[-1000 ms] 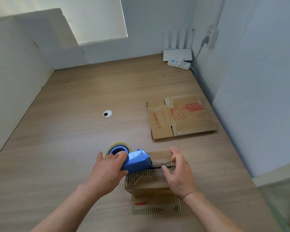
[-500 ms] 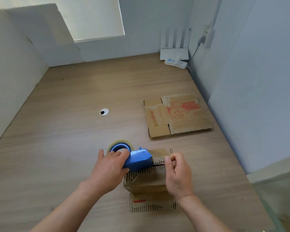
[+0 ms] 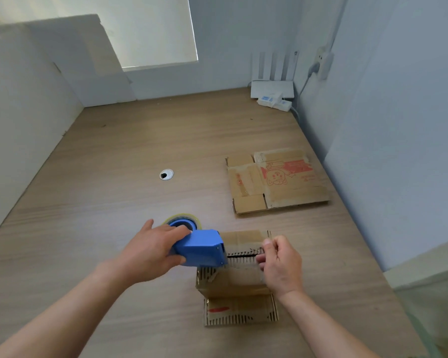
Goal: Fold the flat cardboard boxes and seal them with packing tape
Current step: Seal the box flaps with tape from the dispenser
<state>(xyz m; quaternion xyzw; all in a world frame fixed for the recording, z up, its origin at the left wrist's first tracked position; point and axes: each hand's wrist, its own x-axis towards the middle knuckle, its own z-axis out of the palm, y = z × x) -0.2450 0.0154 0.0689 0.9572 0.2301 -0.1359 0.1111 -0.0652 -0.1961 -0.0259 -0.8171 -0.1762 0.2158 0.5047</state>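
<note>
One box [image 3: 233, 277] folded, unsealed: left grip [image 3: 150, 251] clasps the tape dispenser [image 3: 202, 248], right grip [image 3: 279, 264] seemingly pinches the tape end [image 3: 261, 251]; flat boxes [image 3: 277, 180] centre-right remain.

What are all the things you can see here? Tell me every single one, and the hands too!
table: one, light wood, under everything
folded box: one, brown cardboard, near edge, between the hands
flat box: one that shows, brown with a red picture, lying farther back on the right
tape dispenser: one, blue with a clear roll, at the folded box's top left
cable hole: one, silver ring, middle of the table
router: one, white, far right corner
power strip: one, white, in front of the router
wall socket: one, white, on the right wall, plug in it
left hand: one, grips the tape dispenser
right hand: one, fingers curled at the folded box's right top edge; what they pinch is unclear
</note>
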